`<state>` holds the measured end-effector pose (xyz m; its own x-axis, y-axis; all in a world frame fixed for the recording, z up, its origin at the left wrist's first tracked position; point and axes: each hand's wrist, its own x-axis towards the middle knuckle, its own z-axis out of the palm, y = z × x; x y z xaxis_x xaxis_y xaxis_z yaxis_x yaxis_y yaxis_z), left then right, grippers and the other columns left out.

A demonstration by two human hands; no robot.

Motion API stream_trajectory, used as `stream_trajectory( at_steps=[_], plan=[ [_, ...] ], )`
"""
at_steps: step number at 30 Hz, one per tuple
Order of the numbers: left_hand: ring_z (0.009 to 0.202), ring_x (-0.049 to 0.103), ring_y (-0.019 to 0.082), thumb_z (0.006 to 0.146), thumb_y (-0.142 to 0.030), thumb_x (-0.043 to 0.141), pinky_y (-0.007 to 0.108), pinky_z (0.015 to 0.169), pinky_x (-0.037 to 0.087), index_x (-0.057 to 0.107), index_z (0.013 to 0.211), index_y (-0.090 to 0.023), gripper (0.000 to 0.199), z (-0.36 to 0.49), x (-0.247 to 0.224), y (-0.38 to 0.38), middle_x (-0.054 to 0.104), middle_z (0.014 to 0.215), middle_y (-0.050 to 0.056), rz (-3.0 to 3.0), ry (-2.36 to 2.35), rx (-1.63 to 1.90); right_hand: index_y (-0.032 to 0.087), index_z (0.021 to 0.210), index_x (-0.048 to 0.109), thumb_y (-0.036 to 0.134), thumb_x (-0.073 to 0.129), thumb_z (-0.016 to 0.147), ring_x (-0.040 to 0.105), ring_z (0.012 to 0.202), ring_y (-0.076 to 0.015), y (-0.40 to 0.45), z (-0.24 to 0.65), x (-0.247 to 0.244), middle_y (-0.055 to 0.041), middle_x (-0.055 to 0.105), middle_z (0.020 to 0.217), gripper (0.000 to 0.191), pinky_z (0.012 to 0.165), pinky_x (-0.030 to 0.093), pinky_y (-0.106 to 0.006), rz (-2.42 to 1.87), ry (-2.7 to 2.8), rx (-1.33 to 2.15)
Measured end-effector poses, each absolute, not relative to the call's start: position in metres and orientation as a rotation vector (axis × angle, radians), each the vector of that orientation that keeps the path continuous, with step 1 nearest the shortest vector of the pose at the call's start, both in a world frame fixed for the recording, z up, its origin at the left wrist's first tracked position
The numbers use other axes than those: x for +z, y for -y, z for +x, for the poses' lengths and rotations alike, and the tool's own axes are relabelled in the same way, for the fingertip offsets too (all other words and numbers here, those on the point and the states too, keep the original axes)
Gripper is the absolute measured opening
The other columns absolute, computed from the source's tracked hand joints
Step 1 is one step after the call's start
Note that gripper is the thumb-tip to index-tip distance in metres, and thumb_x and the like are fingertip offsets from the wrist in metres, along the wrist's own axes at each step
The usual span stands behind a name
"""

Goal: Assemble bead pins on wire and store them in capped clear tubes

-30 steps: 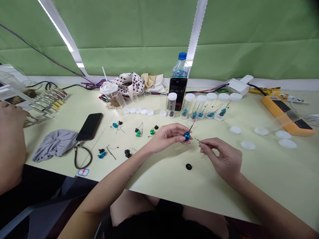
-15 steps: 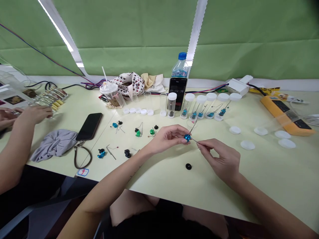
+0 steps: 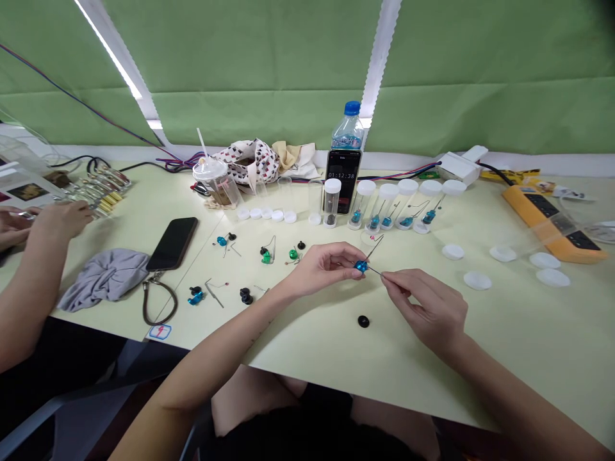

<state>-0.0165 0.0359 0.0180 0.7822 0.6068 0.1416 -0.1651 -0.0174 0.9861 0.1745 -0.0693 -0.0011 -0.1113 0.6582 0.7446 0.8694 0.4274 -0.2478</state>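
My left hand (image 3: 331,264) is closed on a small blue metallic part (image 3: 360,266), pinched between thumb and fingers above the table. From that part a thin bent metal wire (image 3: 375,248) sticks up, with a small pink-red bit near its top. My right hand (image 3: 427,307) pinches the end of a thin metal rod (image 3: 375,271), whose other end meets the blue part. A round black cap (image 3: 364,321) lies on the table below both hands. To the left lie green parts (image 3: 293,255), blue parts (image 3: 196,296) and a black part (image 3: 246,296), with loose wires beside them.
Behind my hands, several capped clear tubes (image 3: 389,208) stand before an upright phone (image 3: 343,176) and a bottle (image 3: 351,127). White lids (image 3: 477,280) and an orange power strip (image 3: 552,224) lie at right. At left are a dark phone (image 3: 173,244), a grey scrunchie (image 3: 106,278) and a co-worker's hands (image 3: 67,221).
My right hand has shifted slightly right, and more of the thin rod shows between the hands. The wire above the blue part has turned a little. My left hand has barely moved.
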Motion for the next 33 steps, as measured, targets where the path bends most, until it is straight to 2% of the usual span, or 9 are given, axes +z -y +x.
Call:
stream_trajectory(
  at_steps=[11,16,27,33],
  plan=[
    [0.081,0.062,0.014,0.072,-0.03,0.068,0.03,0.079,0.049,0.063,0.097,-0.013,0.03,-0.016,0.018,-0.033,0.064,0.089,0.007,1.573,-0.439,0.659,0.027,0.097,0.066,0.016,0.058,0.082,0.064,0.065,-0.0156,0.071,0.185,-0.001,-0.0022,0.069,0.078,0.02,0.06,0.049,-0.027,-1.323,1.997,-0.647],
    [0.078,0.062,0.013,0.073,-0.032,0.068,0.028,0.076,0.049,0.065,0.094,-0.013,0.029,-0.016,0.021,-0.03,0.065,0.087,0.007,1.608,-0.464,0.664,0.027,0.101,0.065,0.015,0.057,0.082,0.064,0.067,-0.0147,0.072,0.187,-0.006,-0.0012,0.069,0.079,0.024,0.06,0.048,-0.026,-1.329,1.994,-0.667],
    [0.082,0.062,0.015,0.076,-0.03,0.065,0.029,0.077,0.05,0.065,0.092,-0.011,0.025,-0.015,0.016,-0.031,0.066,0.089,0.009,1.709,-0.48,0.698,0.023,0.093,0.065,0.012,0.059,0.081,0.058,0.057,-0.0086,0.069,0.173,-0.001,0.0009,0.065,0.073,0.017,0.05,0.042,-0.021,-1.301,1.908,-0.301],
    [0.08,0.061,0.014,0.081,-0.031,0.058,0.027,0.076,0.05,0.066,0.094,-0.013,0.023,-0.017,0.021,-0.029,0.067,0.089,0.007,1.873,-0.492,0.707,0.023,0.089,0.066,0.017,0.057,0.083,0.052,0.054,-0.0094,0.069,0.17,0.002,0.0003,0.059,0.068,0.012,0.047,0.04,-0.023,-1.336,1.802,0.107]
  ],
)
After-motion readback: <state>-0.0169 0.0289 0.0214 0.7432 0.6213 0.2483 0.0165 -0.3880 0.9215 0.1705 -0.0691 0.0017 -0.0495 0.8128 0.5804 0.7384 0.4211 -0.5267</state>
